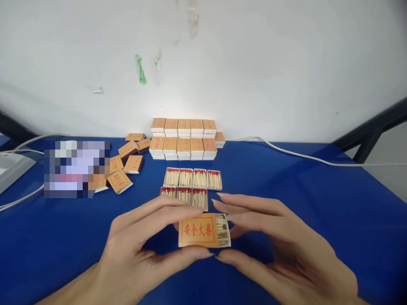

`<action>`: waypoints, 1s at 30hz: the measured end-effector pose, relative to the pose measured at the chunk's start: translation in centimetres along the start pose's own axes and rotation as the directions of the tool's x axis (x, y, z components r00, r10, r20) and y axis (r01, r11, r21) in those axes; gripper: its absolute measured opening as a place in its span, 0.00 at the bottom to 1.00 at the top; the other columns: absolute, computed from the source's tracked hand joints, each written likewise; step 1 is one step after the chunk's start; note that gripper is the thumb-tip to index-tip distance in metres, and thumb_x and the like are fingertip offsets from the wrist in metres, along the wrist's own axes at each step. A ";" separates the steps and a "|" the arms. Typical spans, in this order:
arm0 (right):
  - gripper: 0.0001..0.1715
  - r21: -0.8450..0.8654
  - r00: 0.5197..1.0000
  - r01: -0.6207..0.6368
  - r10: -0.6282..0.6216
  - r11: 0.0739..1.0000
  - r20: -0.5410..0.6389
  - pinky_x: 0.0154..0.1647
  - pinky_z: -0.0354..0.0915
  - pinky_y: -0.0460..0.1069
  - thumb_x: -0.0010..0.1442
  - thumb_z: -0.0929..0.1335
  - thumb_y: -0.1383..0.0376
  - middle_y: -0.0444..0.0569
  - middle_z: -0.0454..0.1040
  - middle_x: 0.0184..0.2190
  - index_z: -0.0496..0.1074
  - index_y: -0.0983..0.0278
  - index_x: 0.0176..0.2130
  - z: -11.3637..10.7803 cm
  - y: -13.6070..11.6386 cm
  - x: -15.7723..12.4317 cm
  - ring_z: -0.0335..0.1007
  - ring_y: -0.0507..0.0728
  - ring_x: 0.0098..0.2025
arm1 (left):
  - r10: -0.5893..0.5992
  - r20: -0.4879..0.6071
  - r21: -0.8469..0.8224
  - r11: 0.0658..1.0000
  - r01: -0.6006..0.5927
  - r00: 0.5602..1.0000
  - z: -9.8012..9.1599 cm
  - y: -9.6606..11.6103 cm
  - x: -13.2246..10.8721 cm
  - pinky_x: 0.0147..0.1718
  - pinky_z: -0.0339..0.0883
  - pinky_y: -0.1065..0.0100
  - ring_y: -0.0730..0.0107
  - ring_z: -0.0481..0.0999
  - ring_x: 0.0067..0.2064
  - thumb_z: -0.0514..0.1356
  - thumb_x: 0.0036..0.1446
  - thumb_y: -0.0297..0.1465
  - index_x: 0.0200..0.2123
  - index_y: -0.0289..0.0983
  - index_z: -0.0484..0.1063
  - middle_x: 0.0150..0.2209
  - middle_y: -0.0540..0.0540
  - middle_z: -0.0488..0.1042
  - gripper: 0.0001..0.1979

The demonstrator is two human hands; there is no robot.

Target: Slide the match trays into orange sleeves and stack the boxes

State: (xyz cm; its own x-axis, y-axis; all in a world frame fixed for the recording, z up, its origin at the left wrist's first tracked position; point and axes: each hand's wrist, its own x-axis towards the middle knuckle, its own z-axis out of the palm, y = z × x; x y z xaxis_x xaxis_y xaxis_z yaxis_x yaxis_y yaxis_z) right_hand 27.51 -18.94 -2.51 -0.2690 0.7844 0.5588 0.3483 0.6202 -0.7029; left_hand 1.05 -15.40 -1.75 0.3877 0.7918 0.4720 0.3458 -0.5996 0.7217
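Between my hands is an orange matchbox (197, 231) with red lettering, held up in front of me. Its white inner tray (223, 230) sticks partly out of the sleeve on the right, and match sticks show in it. My left hand (149, 241) is closed on the sleeve, thumb below and fingers above. Curved around the tray's end, my right hand (276, 237) grips the box with thumb below and fingers at the far side. Just beyond lie open trays of red-tipped matches (193, 178) in two rows, the nearer partly hidden by my fingers.
Stacked matchboxes (183, 146) stand in rows against the white wall (254, 63). Several loose matchboxes (119, 181) lie to the left, beside a pixelated area. A white cable (295, 156) runs along the back right of the blue table (318, 190).
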 end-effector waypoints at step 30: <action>0.22 -0.314 0.921 0.346 -0.256 0.884 0.295 0.68 0.72 0.44 0.80 0.71 0.55 0.51 0.88 0.55 0.78 0.67 0.62 -0.1 -0.1 0.9 0.85 0.51 0.58 | -0.390 0.651 -0.545 0.357 0.759 0.651 1.2 -0.5 -0.8 0.32 0.79 0.78 0.77 0.84 0.32 0.75 0.68 0.35 0.65 0.48 0.73 0.39 0.53 0.84 0.26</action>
State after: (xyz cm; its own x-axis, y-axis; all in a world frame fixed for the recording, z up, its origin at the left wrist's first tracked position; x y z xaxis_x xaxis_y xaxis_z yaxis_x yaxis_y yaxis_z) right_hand 27.37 -18.29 -1.91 -0.6014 0.5650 0.5650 0.4963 0.8183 -0.2900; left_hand 1.57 -15.90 -3.09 0.6741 0.6734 -0.3035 -0.0483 0.4502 0.8916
